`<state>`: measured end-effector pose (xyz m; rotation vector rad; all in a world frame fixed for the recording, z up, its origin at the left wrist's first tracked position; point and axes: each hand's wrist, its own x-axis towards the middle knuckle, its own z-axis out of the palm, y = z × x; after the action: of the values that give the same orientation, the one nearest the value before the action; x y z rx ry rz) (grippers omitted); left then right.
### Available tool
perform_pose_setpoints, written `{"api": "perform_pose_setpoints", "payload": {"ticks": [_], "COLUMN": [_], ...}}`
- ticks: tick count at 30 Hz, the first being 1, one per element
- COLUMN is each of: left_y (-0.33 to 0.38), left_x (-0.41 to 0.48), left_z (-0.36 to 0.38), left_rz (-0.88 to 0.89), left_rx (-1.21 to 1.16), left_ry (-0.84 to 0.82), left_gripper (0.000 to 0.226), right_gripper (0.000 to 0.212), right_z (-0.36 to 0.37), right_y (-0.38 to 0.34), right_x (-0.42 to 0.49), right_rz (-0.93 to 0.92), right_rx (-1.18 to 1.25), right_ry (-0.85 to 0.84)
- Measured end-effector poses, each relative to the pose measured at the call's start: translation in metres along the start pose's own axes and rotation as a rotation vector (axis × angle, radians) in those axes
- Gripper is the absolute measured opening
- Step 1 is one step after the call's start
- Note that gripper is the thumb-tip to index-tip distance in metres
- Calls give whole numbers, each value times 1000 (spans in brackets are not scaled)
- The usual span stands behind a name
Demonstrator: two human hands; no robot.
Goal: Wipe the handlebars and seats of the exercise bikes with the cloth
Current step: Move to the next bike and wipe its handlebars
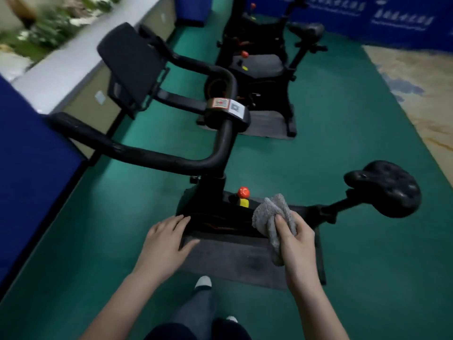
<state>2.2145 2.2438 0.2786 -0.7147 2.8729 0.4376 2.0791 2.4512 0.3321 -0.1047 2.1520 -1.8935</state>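
A: How did the cloth [272,212] seem to handle?

B: Soft, light and floppy, I judged; best bunched. The right grip [295,235] was clamped on it, thumb on top. The left grip [166,241] lay flat, fingers straight, empty.

A: Counts?

B: One cloth. Two bikes, two seats: near seat [389,190] right of that grip, handlebars [171,160] ahead-left, far seat [306,29] well beyond.

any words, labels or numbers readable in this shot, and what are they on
None can be read as text.
Red and white sticker on the near black bike's handlebar clamp: too blurred.
White sticker with a code pattern beside it: too small.
White lettering on the blue wall panels: blurred.
Pale sticker on the beige cabinet: blurred.
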Motion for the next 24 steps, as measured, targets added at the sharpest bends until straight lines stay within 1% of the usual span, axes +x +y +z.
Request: {"api": "perform_pose_setpoints", "payload": {"ticks": [7,15,19,22,24], "left_y": [-34,-53,-72,-82,-86], "left_x": [-8,32,39,34,32], "left_z": [-5,-13,-23,-35,-46], "left_rz": [-220,-368,-446,-558,-617], "left_rx": [9,-72,-97,-196,-269], "left_ry": [49,96,172,264,351], "left_gripper": [68,69,68,68,68], "right_gripper": [16,18,18,20,21], "right_z": [38,96,123,144,160], "right_y": [-38,-82,-95,-102,-110], "right_x": [40,79,94,99,102], "right_rz": [-101,-217,-220,-235,-283], "right_rx": [62,45,52,20,-10], "right_ry": [-177,-390,-471,-563,-632]}}
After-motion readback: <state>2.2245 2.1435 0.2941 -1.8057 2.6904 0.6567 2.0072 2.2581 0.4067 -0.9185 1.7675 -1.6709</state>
